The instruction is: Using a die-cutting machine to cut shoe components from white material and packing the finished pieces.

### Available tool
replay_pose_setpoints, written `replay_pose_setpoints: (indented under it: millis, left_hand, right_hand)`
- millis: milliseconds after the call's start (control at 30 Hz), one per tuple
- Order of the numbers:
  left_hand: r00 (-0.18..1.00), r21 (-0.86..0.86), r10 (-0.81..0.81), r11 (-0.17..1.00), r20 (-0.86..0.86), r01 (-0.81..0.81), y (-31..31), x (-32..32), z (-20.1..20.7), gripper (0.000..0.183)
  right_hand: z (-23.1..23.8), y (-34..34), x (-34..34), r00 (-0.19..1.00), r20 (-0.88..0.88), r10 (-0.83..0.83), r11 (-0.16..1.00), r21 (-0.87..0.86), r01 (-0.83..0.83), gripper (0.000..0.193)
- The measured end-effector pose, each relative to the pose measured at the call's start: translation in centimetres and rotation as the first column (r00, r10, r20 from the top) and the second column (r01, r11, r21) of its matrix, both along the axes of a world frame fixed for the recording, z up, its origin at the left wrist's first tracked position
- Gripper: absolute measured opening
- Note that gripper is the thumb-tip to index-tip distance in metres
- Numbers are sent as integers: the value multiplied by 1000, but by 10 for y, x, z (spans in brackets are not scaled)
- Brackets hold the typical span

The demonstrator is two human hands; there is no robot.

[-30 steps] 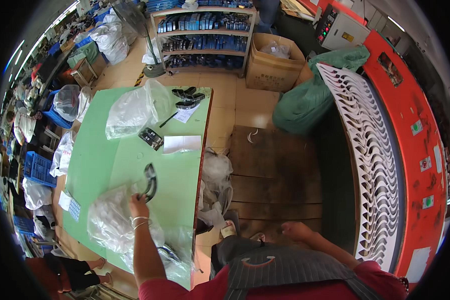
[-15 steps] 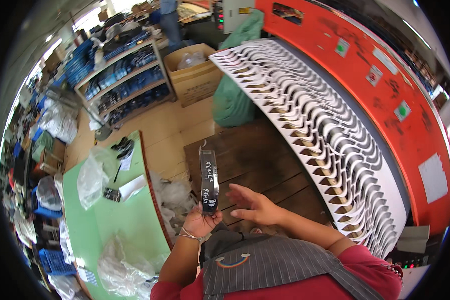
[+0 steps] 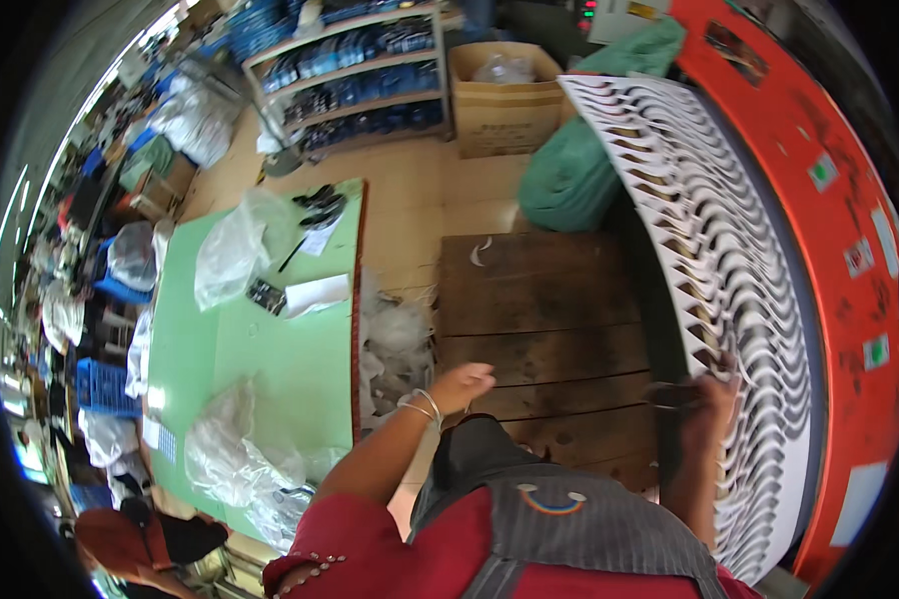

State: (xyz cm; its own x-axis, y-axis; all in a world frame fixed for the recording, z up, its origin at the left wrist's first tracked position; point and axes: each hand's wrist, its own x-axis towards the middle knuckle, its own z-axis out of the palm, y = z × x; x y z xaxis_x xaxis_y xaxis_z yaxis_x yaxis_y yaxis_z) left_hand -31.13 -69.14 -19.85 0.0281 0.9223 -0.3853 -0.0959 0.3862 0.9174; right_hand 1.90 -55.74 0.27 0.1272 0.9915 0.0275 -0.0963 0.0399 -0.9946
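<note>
My right hand [image 3: 711, 407] is blurred at the near edge of a white sheet [image 3: 704, 290] with rows of wavy, curved cut-outs. Its fingers are closed on a narrow, dark cutting die [image 3: 673, 395], which juts out to the left over the gap beside the sheet. Motion smears the die's outline. My left hand [image 3: 463, 385] is in front of my apron, above the edge of the wooden boards, with its fingers curled in and nothing visible in them.
A red machine [image 3: 819, 230] runs along the right, behind the sheet. Wooden boards [image 3: 539, 329] lie ahead. At left stands a green table [image 3: 300, 349] with plastic bags and papers. Farther off are a green sack [image 3: 569, 180], a cardboard box [image 3: 509, 115], shelves [image 3: 370, 110] and a person [image 3: 120, 544] at lower left.
The dark die has gone from my left hand to my right, which has swung right to the sheet. My left hand has closed. The view has turned, shifting the table and sheet.
</note>
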Motion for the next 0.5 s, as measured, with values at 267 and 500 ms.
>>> replay_pose_setpoints:
  millis: [267,500]
  left_hand:
    - [248,-292,-165,687,-955,-666,-68,-276,-126,50]
    - [203,-315,-245,637,-948,-704,-35,-384,-133,45]
  right_hand:
    - [8,89,127,907,103,-409,888,-183,421,11]
    - [-20,127,146,828,442,-347,767,-374,521,28]
